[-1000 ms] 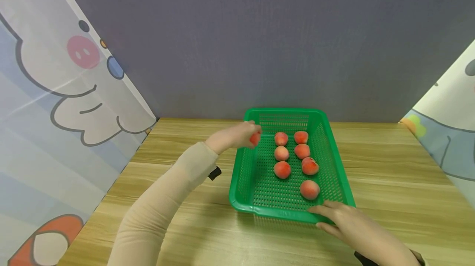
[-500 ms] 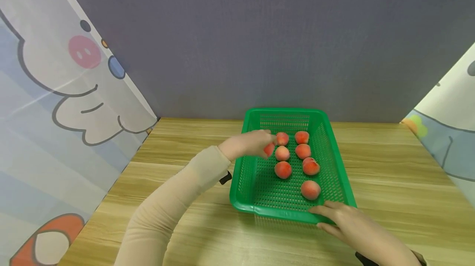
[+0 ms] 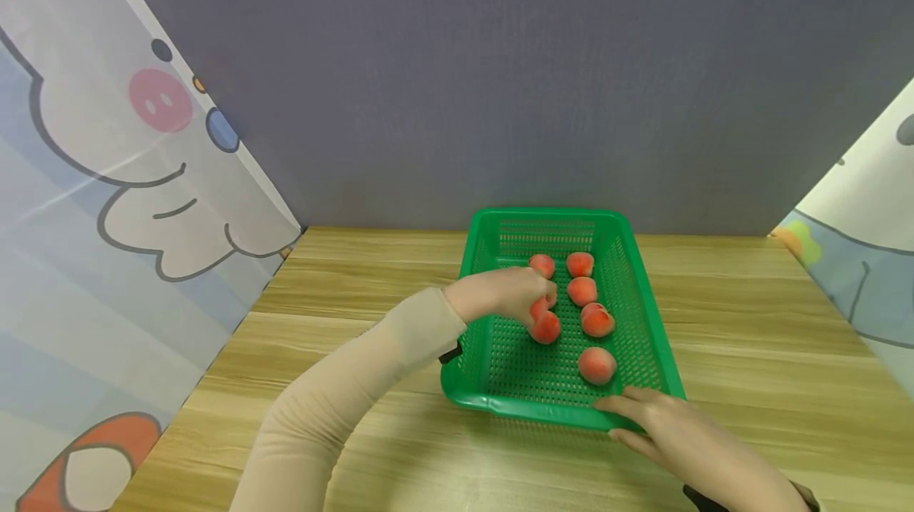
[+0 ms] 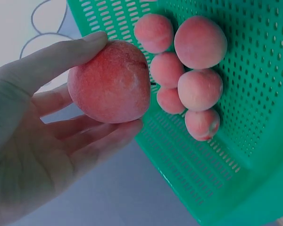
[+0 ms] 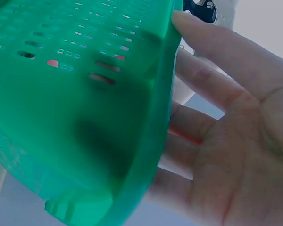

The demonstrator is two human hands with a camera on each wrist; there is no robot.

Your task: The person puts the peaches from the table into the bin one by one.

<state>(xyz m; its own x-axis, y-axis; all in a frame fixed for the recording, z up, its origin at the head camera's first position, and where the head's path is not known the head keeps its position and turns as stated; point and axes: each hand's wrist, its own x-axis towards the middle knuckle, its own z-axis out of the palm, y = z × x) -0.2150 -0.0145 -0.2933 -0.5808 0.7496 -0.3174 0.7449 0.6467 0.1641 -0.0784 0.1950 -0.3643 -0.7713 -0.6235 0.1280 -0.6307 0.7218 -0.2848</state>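
A red peach [image 4: 113,82] sits between the thumb and fingers of my left hand [image 3: 510,294], held above the left part of a green perforated basket [image 3: 543,410]. Inside the basket several more peaches lie in two rough rows, among them a paler peach [image 3: 597,366] near the front and a red peach [image 3: 546,328] just below the held one. My left hand mostly covers one peach of the left row in the head view. At the basket's front right corner, my right hand [image 3: 664,421] holds the rim [image 5: 167,80], thumb outside, fingers over it.
The basket stands on a wood-grain table [image 3: 378,448], close to a grey back panel [image 3: 457,83]. Cartoon-printed sheets hang at the left [image 3: 143,202] and right sides. A black wrist strap [image 3: 703,498] shows on the right arm.
My left hand has moved right and toward the front with the peach, from the basket's left rim to over the left row of peaches. The right hand stays on the rim.
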